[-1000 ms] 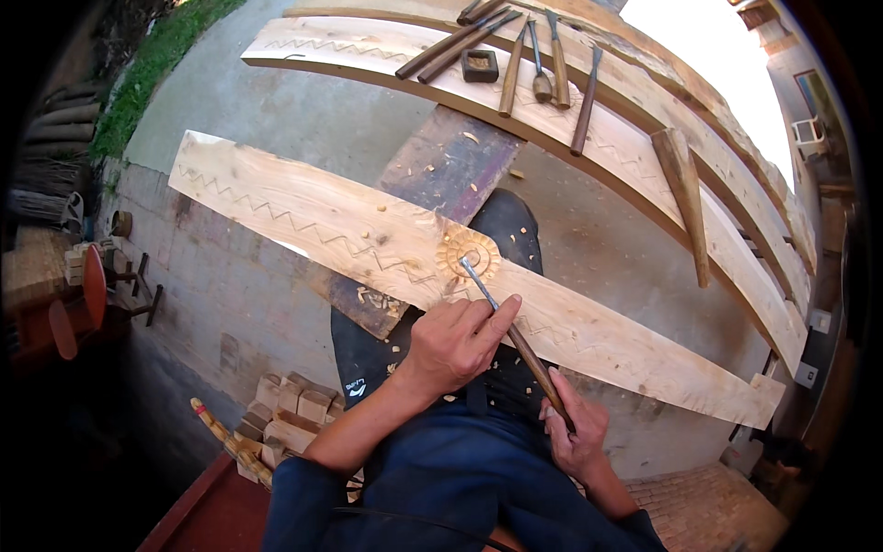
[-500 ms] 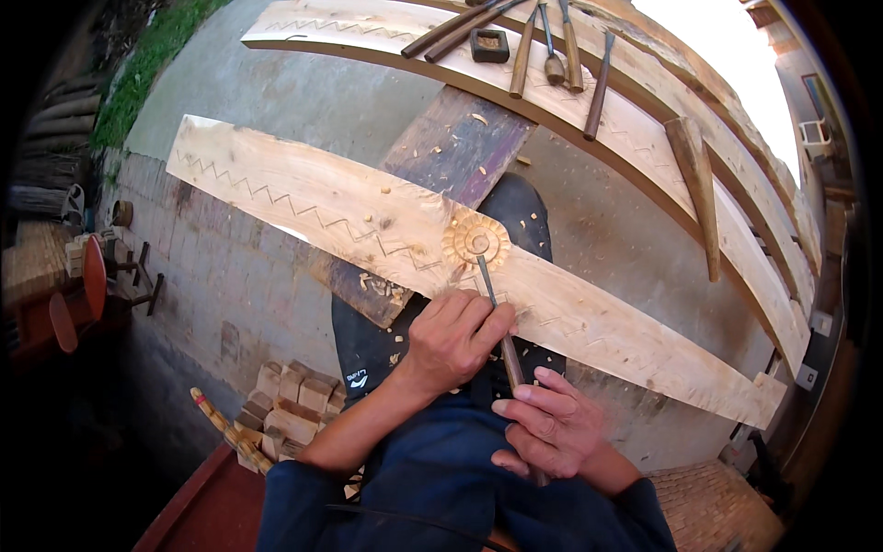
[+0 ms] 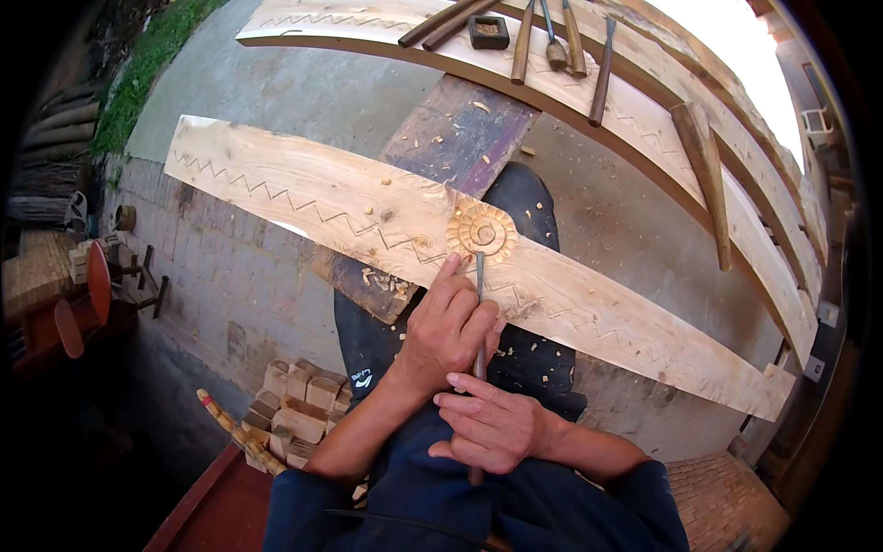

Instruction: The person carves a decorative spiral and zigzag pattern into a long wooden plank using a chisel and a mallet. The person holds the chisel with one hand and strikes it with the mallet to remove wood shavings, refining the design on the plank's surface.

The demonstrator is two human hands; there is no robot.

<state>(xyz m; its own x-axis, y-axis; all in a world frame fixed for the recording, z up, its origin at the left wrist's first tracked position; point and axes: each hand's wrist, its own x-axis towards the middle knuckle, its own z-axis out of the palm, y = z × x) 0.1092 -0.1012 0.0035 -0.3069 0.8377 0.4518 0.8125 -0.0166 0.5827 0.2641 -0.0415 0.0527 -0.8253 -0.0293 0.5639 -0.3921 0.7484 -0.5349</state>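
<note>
A carving chisel (image 3: pixel 479 361) with a wooden handle stands with its metal tip at the lower edge of a carved round rosette (image 3: pixel 501 233). The rosette has a spiral middle and petal-like rim, cut into a long pale board (image 3: pixel 322 189) marked with a zigzag line. Around the chisel's lower shank my left hand (image 3: pixel 446 331) is closed, its index finger stretched out to touch the rosette's edge. Lower down, my right hand (image 3: pixel 497 428) lies round the handle, index finger partly extended, and the handle's butt shows below it.
Under the board runs a dark plank (image 3: pixel 451 129) strewn with wood chips. Beyond, long curved beams (image 3: pixel 635 138) carry several chisels (image 3: pixel 521 46), a small dark square box (image 3: pixel 488 32) and a wooden mallet (image 3: pixel 701 179). Wood blocks (image 3: pixel 299 419) are piled at lower left.
My right hand has moved left and the chisel has turned more upright. My left index finger has stretched out toward the rosette. The view has shifted slightly.
</note>
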